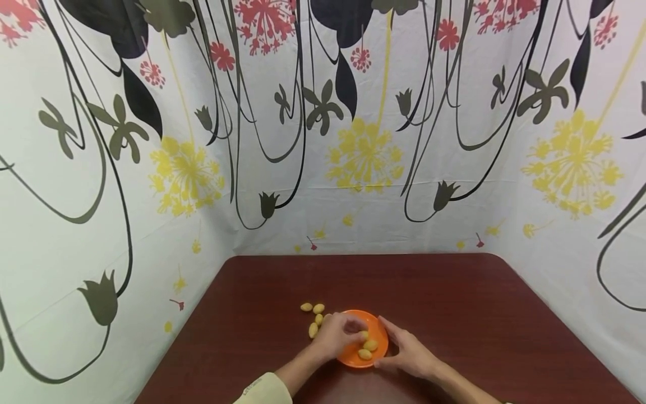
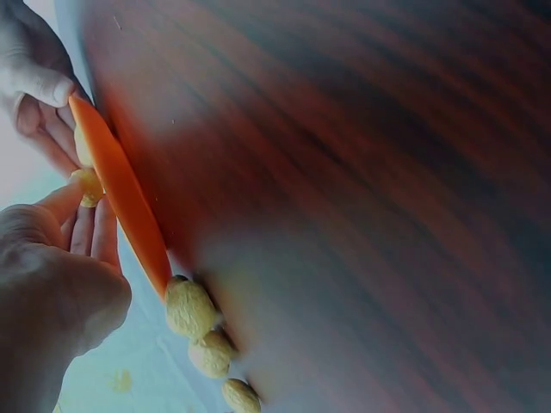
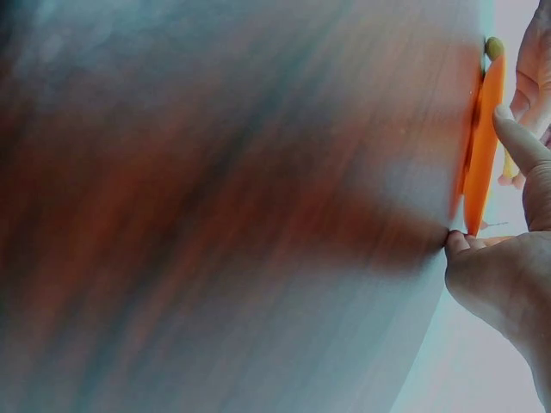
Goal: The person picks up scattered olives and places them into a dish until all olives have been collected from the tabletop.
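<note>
On the table lies a shallow orange plate (image 1: 375,327). Two wrinkled yellow oval pieces (image 1: 370,345) rest in its near half, looking like nuts or small fruits. My left hand (image 1: 337,335) reaches in over the plate's left side, pinching another yellow oval piece (image 2: 89,187) between thumb and fingers. From the right, my right hand (image 1: 410,352) holds the plate's rim, with its thumb (image 3: 514,136) and fingers spread along the edge. Left of the plate sits a loose group of several more yellow ovals (image 1: 318,308), partly hidden by the left hand.
The dark reddish-brown table (image 1: 434,292) has rounded far corners. White curtains (image 1: 313,168) printed with flowers and vines hang behind it and along both sides. A pale sleeve (image 1: 266,390) covers the left forearm.
</note>
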Available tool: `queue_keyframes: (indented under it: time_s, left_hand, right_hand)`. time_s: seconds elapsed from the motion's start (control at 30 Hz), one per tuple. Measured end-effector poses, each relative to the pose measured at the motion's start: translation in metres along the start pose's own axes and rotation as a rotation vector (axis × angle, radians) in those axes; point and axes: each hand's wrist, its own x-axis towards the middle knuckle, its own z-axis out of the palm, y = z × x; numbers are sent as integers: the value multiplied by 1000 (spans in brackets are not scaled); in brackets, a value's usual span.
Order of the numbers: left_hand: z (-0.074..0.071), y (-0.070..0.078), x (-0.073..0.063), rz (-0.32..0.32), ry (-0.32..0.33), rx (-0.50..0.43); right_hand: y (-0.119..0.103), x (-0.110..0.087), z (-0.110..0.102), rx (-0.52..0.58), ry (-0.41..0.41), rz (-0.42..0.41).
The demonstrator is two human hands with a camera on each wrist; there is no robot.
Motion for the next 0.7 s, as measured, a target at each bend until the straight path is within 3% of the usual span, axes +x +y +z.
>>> queue_keyframes:
  time_s: [0.27,0.7]
  left_hand:
    - [9,4,3,-23,-7,9]
    - [19,7,7,30,42,103]
  right_hand:
    - [1,-1,0,-6,5,-32]
    - [3,1,0,-5,6,-27]
